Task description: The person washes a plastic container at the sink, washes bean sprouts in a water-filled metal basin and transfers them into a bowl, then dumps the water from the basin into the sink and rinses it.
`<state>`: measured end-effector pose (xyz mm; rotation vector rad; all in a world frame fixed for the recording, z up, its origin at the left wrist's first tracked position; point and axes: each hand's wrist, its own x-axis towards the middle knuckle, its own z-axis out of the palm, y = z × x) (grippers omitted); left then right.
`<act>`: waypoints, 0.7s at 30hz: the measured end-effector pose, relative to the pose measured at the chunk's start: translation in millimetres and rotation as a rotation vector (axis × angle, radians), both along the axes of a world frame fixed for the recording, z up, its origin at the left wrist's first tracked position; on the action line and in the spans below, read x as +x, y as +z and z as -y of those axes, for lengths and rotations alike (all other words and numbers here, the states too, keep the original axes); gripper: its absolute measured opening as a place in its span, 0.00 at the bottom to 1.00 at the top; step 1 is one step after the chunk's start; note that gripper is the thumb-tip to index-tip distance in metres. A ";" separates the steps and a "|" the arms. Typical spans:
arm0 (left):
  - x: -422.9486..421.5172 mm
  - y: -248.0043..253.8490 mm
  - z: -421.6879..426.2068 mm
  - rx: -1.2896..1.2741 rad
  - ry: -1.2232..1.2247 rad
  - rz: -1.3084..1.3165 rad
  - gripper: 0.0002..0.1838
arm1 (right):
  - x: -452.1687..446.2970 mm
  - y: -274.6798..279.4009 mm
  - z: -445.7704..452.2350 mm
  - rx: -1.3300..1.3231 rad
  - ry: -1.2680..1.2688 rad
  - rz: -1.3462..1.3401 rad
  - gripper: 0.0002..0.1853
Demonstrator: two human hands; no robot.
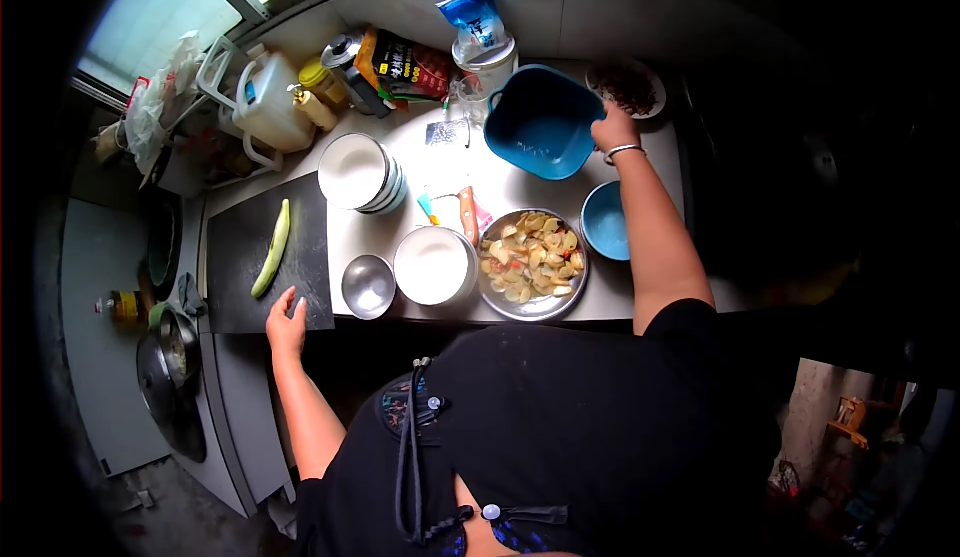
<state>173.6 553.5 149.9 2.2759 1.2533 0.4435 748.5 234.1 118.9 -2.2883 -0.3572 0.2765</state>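
My right hand [612, 131] is closed on the right rim of a blue plastic basin [540, 122], which looks tilted towards me and holds a little something pale. Over the front edge of the black cutting board [235, 267], my left hand [287, 323] is held with fingers apart and nothing in it. A long pale green cucumber [273, 247] lies on the board just beyond those fingers. Nearest my body stands a metal plate of sliced food [530, 262], with a smaller blue bowl [606, 221] to its right.
Stacked white bowls [355, 171], another white stack [435, 265] and a small steel bowl [368, 287] stand mid-counter. A wooden-handled knife [468, 215] lies between them. Bottles, a jug [270, 102] and packets [405, 65] line the wall. A plate of dark food [630, 87] sits behind my right hand.
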 end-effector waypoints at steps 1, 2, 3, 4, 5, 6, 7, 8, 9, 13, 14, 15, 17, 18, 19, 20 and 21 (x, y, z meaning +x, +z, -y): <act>-12.3 -0.2 2.9 -0.033 0.032 0.025 0.20 | -9.0 19.5 5.4 0.012 -0.016 0.098 0.22; -26.3 -1.8 5.6 -0.066 0.064 0.052 0.20 | -18.6 37.2 10.1 0.024 -0.032 0.198 0.23; -44.1 -10.4 4.1 -0.044 0.065 0.050 0.19 | -41.2 68.2 18.9 0.052 -0.009 0.309 0.23; -62.7 -22.6 1.2 -0.036 0.062 0.080 0.18 | -65.4 95.7 28.9 0.079 0.013 0.424 0.22; -75.7 -23.1 6.0 -0.049 0.073 0.084 0.18 | -79.6 108.5 36.6 0.102 0.006 0.453 0.22; -87.5 -25.5 13.2 -0.067 0.087 0.087 0.17 | -96.8 121.4 46.1 0.103 0.005 0.468 0.22; -98.7 -26.5 21.6 -0.070 0.088 0.101 0.17 | -115.6 133.2 55.5 0.148 -0.006 0.446 0.22; -112.7 -25.0 30.1 -0.071 0.097 0.092 0.17 | -132.5 139.9 62.5 0.192 -0.016 0.418 0.22; -127.3 -24.0 37.0 -0.071 0.105 0.083 0.16 | -146.8 142.9 69.4 0.214 -0.017 0.415 0.22; -186.5 -28.4 62.1 -0.073 0.105 0.046 0.16 | -219.4 158.4 104.4 0.390 -0.016 0.271 0.23; -196.7 -29.6 68.0 -0.082 0.099 0.049 0.16 | -236.8 162.5 113.2 0.381 -0.021 0.276 0.23; -203.1 -29.6 73.4 -0.120 0.096 0.049 0.16 | -254.1 167.0 122.1 0.352 -0.012 0.281 0.23; -206.7 -30.8 80.3 -0.160 0.063 0.042 0.16 | -269.3 159.8 146.8 0.261 0.050 0.388 0.24; -208.1 -43.3 75.0 -0.176 0.022 0.081 0.15 | -275.1 152.6 158.4 0.299 0.070 0.408 0.24; -198.6 -37.8 81.4 -0.179 -0.006 0.055 0.16 | -290.6 158.4 170.1 0.290 0.035 0.349 0.24; -184.9 -31.0 87.6 -0.180 -0.039 0.031 0.16 | -306.0 167.8 180.8 0.285 -0.005 0.292 0.24; -173.0 -31.8 88.8 -0.187 -0.084 0.022 0.16 | -318.0 173.8 194.4 0.241 -0.031 0.248 0.25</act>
